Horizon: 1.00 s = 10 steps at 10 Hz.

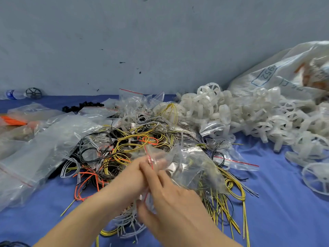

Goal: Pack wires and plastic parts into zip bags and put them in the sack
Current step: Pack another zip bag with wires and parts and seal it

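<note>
In the head view, your left hand (127,179) and right hand (171,195) meet at the near middle of the blue cloth (277,207). They are above the front of the tangled wire pile (128,148). Both hands have their fingers curled in, pinching the red-striped mouth of a crumpled zip bag (188,168). The bag bulges to your right with yellow and black wires inside. The fingertips are blurred, so you cannot tell exactly how the grip sits.

The white plastic wheels (238,113) are heaped at the far right, spilling toward the right edge of the frame. Behind them the sack (284,73) lies slumped against the grey wall (160,41), cut off by the right edge.

A flat spare bag (236,162) lies just right of the wires. A stack of empty bags (42,143) crowds your left side. Black parts (83,105) sit behind the stack, and a water bottle (14,94) and a dark wheel (33,93) rest at the wall.

Bare cloth shows at the near left and the near right.
</note>
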Tool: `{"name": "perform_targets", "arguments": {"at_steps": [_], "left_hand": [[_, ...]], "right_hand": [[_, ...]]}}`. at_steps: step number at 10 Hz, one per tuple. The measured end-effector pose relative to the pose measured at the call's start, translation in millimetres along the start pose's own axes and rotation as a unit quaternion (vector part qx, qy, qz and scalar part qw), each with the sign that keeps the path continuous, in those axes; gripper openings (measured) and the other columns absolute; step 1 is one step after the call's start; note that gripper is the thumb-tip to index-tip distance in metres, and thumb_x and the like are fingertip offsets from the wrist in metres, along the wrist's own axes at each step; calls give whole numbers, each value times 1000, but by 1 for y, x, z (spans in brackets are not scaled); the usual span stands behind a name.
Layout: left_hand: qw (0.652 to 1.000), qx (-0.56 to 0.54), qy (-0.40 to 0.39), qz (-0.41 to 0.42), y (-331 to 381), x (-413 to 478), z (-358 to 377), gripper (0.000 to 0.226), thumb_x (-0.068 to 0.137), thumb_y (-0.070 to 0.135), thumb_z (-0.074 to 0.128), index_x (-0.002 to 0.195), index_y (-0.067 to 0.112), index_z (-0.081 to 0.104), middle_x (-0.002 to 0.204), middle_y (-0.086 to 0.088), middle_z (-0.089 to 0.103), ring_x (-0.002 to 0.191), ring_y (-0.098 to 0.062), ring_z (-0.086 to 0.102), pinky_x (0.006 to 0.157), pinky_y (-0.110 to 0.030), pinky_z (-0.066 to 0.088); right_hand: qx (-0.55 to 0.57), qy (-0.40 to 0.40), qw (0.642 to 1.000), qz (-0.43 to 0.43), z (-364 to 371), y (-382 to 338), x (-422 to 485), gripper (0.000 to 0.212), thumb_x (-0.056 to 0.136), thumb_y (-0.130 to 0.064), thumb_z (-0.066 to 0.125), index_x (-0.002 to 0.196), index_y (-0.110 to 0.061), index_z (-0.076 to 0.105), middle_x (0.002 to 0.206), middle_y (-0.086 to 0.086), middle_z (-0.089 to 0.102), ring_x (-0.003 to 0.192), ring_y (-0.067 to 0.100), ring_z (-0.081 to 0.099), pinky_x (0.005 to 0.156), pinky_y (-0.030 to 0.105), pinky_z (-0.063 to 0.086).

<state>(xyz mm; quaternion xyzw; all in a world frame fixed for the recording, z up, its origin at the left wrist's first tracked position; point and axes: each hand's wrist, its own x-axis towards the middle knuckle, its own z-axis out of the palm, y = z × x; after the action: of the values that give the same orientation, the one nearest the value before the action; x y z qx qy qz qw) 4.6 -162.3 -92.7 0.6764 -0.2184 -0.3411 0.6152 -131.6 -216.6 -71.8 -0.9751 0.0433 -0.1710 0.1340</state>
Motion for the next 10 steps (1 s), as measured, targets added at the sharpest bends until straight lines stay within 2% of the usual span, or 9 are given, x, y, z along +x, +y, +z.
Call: {"name": "perform_targets", "arguments": {"at_steps": [1, 2, 3, 4, 5, 7, 8, 9, 10], "left_hand": [[991, -119, -43, -42, 1, -3, -3, 31, 103, 11, 45, 128, -4, 54, 131, -31, 55, 122, -49, 52, 104, -62, 41], [988, -106, -102, -41, -4, -5, -2, 31, 94, 14, 62, 125, 7, 61, 122, -18, 67, 113, -34, 65, 90, -40, 56], [992, -97, -71, -44, -3, -12, 8, 40, 86, 19, 67, 125, 17, 58, 114, -15, 71, 105, -34, 68, 83, -42, 60], [992, -96, -56, -63, 5, -16, 15, 24, 93, 24, 60, 116, 21, 64, 118, -13, 69, 103, -34, 68, 87, -52, 56], [995, -55, -56, -64, 10, -19, 19, 36, 84, 35, 63, 119, 24, 60, 121, -6, 67, 103, -27, 70, 90, -55, 54], [996, 45, -61, -51, 7, -22, 21, 48, 81, 36, 66, 124, 18, 55, 126, -3, 63, 107, -19, 68, 84, -52, 57], [993, 84, -59, -59, 2, -20, 19, 46, 88, 30, 66, 129, 14, 53, 127, -1, 62, 107, -18, 68, 82, -51, 58], [984, 161, -74, -34, -1, -15, 16, 53, 84, 27, 72, 132, 19, 51, 127, 4, 61, 102, -12, 69, 77, -36, 60], [975, 209, -80, -4, 1, -16, 18, 45, 86, 29, 73, 126, 22, 54, 116, 4, 65, 86, -3, 72, 62, -16, 55]], "right_hand": [[145, 70, 987, -15, -12, 18, 4, 56, 92, -61, 31, 145, -48, 19, 114, -17, 59, 87, 6, 63, 72, 30, 50], [231, 187, 951, 81, -26, 67, 15, 29, 98, -47, 43, 124, -41, 55, 83, -20, 65, 74, -3, 62, 59, 12, 43], [142, 194, 938, 251, -32, 123, 16, 26, 98, -37, 47, 118, -28, 61, 103, -9, 67, 91, 4, 61, 76, 25, 48], [109, 65, 924, 361, -16, 155, 10, 33, 98, -46, 46, 114, -20, 61, 104, 0, 68, 103, 24, 59, 78, 34, 41], [132, 61, 923, 356, -2, 162, 11, 34, 96, -54, 43, 97, -24, 57, 81, -6, 58, 93, 23, 58, 73, 34, 39], [233, 115, 898, 356, -2, 174, 15, 32, 97, -41, 52, 80, -15, 61, 75, 0, 64, 78, 25, 62, 71, 39, 48], [160, 179, 906, 347, -21, 182, 7, 29, 94, -43, 59, 114, -22, 65, 79, -1, 66, 81, 26, 63, 62, 35, 46], [-20, 207, 914, 347, -34, 176, -6, 35, 96, -47, 50, 122, -26, 58, 83, 0, 65, 84, 30, 59, 59, 36, 37], [31, 216, 943, 251, -35, 143, -3, 28, 95, -47, 48, 110, -29, 62, 86, -9, 64, 69, 9, 53, 58, 31, 36]]}}
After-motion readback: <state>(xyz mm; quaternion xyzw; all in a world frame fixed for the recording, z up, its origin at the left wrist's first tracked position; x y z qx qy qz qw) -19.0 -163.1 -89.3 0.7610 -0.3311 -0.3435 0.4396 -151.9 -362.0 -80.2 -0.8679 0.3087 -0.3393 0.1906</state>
